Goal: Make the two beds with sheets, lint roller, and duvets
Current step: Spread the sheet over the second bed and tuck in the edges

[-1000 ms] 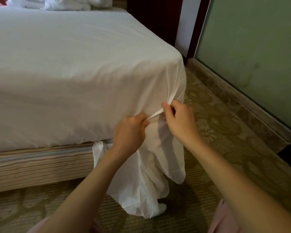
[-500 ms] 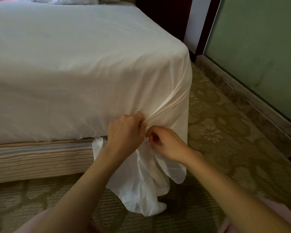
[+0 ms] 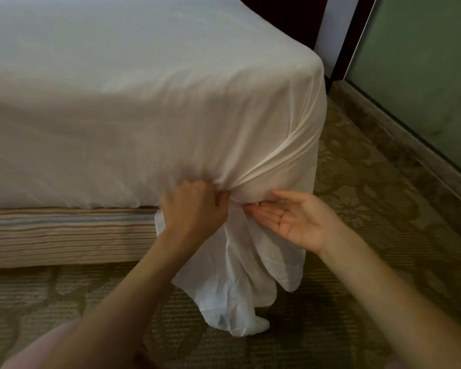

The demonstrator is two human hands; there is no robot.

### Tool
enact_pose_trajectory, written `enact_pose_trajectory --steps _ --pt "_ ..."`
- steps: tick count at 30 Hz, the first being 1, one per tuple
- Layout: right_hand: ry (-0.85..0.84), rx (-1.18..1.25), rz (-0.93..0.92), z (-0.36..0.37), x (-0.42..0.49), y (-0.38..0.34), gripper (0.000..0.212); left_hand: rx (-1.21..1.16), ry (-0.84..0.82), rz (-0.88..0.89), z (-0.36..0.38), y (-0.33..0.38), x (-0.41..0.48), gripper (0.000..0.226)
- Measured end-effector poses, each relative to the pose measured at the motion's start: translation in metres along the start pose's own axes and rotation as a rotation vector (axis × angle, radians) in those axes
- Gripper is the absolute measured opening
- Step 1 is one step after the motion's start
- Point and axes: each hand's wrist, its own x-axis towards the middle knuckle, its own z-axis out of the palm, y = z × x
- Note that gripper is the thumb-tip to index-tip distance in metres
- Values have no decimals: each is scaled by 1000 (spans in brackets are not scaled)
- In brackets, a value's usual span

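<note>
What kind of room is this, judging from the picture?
Probably a hotel bedroom: a white fabric sheet is spread over a beige striped bed base, and a patterned olive-brown carpet covers the floor.

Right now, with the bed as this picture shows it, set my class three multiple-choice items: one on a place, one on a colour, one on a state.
1. Where does the left hand grip the sheet?
A. on the flat top
B. low by the corner, just above the striped bed base
C. at floor level

2. What colour is the sheet?
A. white
B. blue
C. red

3. How is the right hand?
A. clenched in a fist
B. out of view
C. open, palm up

Answers:
1 B, its curled fingers bunch the cloth there.
2 A, the cloth is plain white all over.
3 C, its straight fingers touch the hanging cloth.
</note>
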Motion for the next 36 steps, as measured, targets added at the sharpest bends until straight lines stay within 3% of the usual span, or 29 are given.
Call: enact_pose_trajectory --steps 4,10,12,14,20,24,27,29,33,34,36 --pt "-74 52 -26 -2 10 8 54 -372 -275 -173 6 12 -7 52" --pt "-89 -114 -169 -3 25 11 50 -1450 -738 -763 1 13 -10 39" --pt "-120 -145 -197 -3 28 7 70 -1868 -759 -905 -6 -2 -4 42" --pt "-139 -138 -221 -2 33 4 92 -2084 -680 -909 -7 -13 0 45" --pt "-173 -29 -250 -1 49 2 120 -1991 -468 -636 20 -12 1 80" --pt "-266 -80 -340 3 54 -7 108 -1820 -241 -488 23 -5 16 71" --pt "-228 -172 -419 6 53 -11 98 -1675 -155 -424 24 -8 27 99" --pt "-137 -424 -432 3 47 -16 78 -1620 -127 -426 25 -13 30 108" --pt "117 -1293 -392 -12 35 -25 30 -1605 -109 -449 25 -16 33 115" --pt "110 -1439 -419 -11 34 -19 24 -1619 -104 -434 25 -16 34 115" --pt "-30 -1737 -457 -3 43 1 40 -1651 -78 -399 29 -17 40 105"
